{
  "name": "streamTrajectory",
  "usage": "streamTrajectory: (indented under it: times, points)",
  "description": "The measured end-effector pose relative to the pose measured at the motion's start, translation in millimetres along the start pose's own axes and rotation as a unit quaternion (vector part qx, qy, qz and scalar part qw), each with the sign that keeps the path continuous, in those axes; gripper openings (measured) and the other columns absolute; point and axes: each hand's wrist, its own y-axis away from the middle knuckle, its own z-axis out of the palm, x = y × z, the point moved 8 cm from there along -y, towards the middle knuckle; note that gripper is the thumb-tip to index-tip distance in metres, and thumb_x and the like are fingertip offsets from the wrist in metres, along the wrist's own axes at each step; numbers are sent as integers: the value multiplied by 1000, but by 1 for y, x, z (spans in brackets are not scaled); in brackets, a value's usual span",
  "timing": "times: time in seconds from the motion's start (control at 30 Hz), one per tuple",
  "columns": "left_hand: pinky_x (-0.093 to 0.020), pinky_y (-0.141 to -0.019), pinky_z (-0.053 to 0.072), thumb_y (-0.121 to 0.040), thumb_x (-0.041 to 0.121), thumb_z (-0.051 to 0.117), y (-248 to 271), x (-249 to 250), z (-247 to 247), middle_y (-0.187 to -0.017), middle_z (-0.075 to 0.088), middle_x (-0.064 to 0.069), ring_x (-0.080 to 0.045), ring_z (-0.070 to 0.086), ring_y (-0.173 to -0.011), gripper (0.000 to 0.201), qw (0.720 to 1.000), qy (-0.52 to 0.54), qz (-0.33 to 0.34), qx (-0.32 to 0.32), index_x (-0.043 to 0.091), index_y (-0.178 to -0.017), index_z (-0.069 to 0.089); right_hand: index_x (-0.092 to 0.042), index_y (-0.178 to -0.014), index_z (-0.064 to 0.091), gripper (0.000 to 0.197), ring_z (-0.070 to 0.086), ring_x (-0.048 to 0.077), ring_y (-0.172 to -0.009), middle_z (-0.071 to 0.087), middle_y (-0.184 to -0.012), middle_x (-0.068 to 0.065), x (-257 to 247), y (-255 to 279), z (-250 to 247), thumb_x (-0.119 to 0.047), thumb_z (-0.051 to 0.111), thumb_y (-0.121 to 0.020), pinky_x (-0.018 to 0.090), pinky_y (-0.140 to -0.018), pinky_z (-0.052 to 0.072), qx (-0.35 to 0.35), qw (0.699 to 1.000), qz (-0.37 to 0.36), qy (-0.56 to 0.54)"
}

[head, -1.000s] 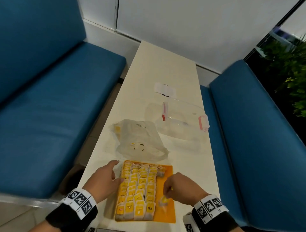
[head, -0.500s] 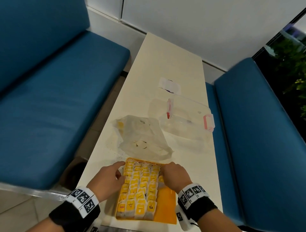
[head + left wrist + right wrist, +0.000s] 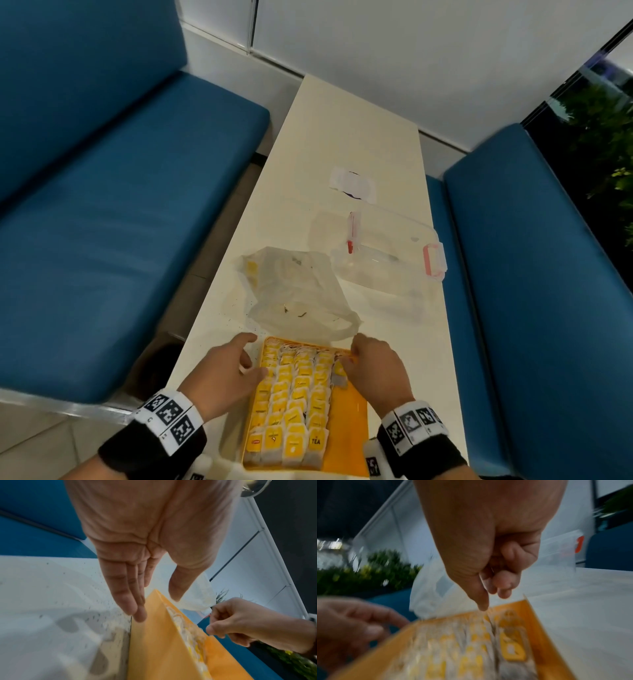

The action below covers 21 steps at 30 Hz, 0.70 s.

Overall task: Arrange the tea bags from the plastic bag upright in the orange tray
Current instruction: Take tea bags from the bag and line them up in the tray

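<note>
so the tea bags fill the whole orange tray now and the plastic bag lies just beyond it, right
Not quite. The tea bags fill only the left part of the orange tray; the head view shows a bare orange strip along its right side. The plastic bag does lie just beyond the tray.

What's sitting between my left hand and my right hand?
In the head view, rows of tea bags in the orange tray fill the stretch between left hand and right hand.

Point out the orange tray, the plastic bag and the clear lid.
orange tray [image 3: 346, 442]: head view, bare floor at right.
plastic bag [image 3: 294, 291]: head view, crumpled middle.
clear lid [image 3: 390, 260]: head view, transparent centre.
</note>
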Motion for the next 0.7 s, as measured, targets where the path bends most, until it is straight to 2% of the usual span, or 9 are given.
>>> streamTrajectory:
  times: [0.07,0.17,0.23,0.3,0.37,0.47,0.53,0.6,0.7]
  points:
    - [-19,-70,51,-85,50,73,-6,11,-25,-107,58,13,-4,65,-82,64,998,18,12,65,31,-139,45,-25,-102,47,39,62,15,-79,62,-86,-4,13,2,-19,-50,68,-80,26,-61,43,61,991,46,-108]
    - [-26,-74,51,-81,56,74,-25,32,-53,-122,51,14,-5,62,-93,73,990,30,40,129,37,-143,39,-27,-123,40,70,61,15,-95,59,-102,-3,12,-2,-27,-55,77,-70,25,-71,44,61,973,72,-209]
    - [-25,-75,50,-84,53,73,-43,43,-54,-123,54,13,-6,62,-94,66,991,16,56,122,40,-141,42,-27,-123,45,61,61,16,-96,60,-102,-3,-1,-12,-25,-45,78,-76,25,-73,45,46,966,54,-249]
    - [-21,-75,49,-90,38,71,-59,50,-56,-117,67,6,-8,63,-87,42,989,0,64,132,34,-130,58,-21,-113,57,33,64,19,-86,67,-95,0,-14,-23,-29,-31,71,-85,23,-68,46,64,962,30,-263]
    - [-21,-76,47,-94,25,68,-66,58,-71,-109,74,0,-11,63,-83,26,982,12,69,173,25,-120,69,-19,-102,64,13,63,18,-75,69,-85,1,-25,-29,-49,-20,64,-89,17,-60,44,104,955,13,-279]
    - [-23,-69,50,-94,27,66,-58,73,-111,-88,74,8,-6,64,-75,15,959,61,113,253,26,-107,74,-20,-95,64,10,54,10,-58,64,-70,1,-43,-25,-108,-13,63,-88,15,-51,42,212,906,-38,-363]
    - [-11,-63,48,-93,25,67,-48,75,-126,-81,71,13,1,64,-72,9,945,88,135,285,30,-98,73,-18,-92,66,10,49,7,-54,60,-64,-2,-56,-15,-143,-10,64,-86,13,-51,39,278,872,-83,-395]
    - [-7,-59,43,-92,23,69,-44,66,-125,-80,71,12,1,63,-70,10,951,70,118,277,30,-99,71,-19,-89,66,9,49,6,-54,56,-60,-8,-70,-11,-150,-11,64,-86,13,-52,39,283,878,-110,-371]
    - [-25,-67,49,-87,28,74,-31,53,-114,-95,65,7,-6,61,-75,21,966,25,68,247,30,-101,59,-21,-90,65,8,52,6,-57,57,-63,-10,-90,-10,-125,-14,64,-86,17,-55,38,213,921,-125,-301]
